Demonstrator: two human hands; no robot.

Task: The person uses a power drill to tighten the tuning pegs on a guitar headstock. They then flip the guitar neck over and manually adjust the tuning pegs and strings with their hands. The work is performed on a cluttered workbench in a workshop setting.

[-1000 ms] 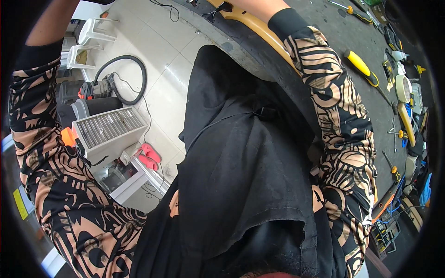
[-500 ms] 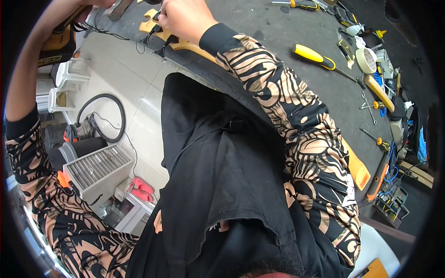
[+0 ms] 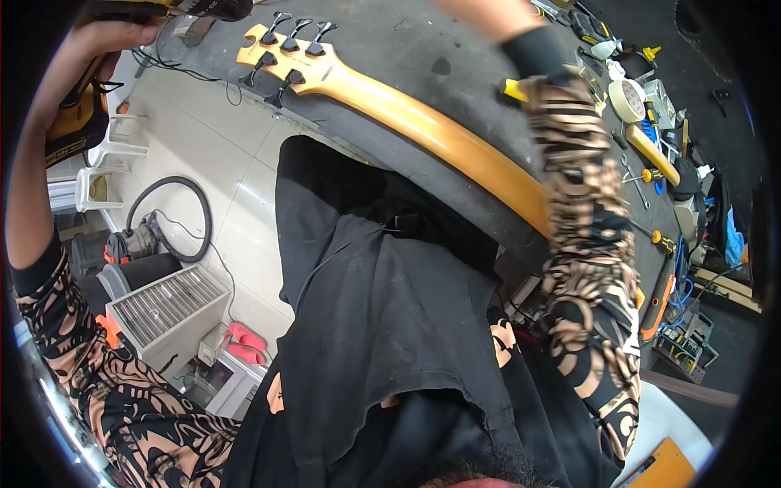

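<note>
My left hand [image 3: 110, 45] is wrapped around the grip of a yellow and black cordless drill [image 3: 77, 126] at the upper left, its front end cut by the top edge. To the right of the drill lies a light wooden bass guitar neck [image 3: 431, 134], back side up on the dark workbench. Several black tuning pegs [image 3: 294, 77] sit on its headstock [image 3: 272, 53]. My right arm reaches across the far end of the neck toward the top edge. The right hand [image 3: 480, 12] is smeared by motion and its fingers are out of view. A yellow-handled screwdriver [image 3: 512, 89] is partly behind that sleeve.
Along the bench's [image 3: 390, 49] right side lie a tape roll [image 3: 626, 99], wrenches [image 3: 637, 183], screwdrivers [image 3: 663, 242] and other hand tools. Left of the bench, a vacuum cleaner [image 3: 138, 240] with a hose, a slatted box [image 3: 167, 305] and pink slippers [image 3: 246, 342] are on the tiled floor.
My right hand has left the headstock's tuning pegs and swung right and up. The headstock now shows in full. The drill in my left hand has shifted slightly.
</note>
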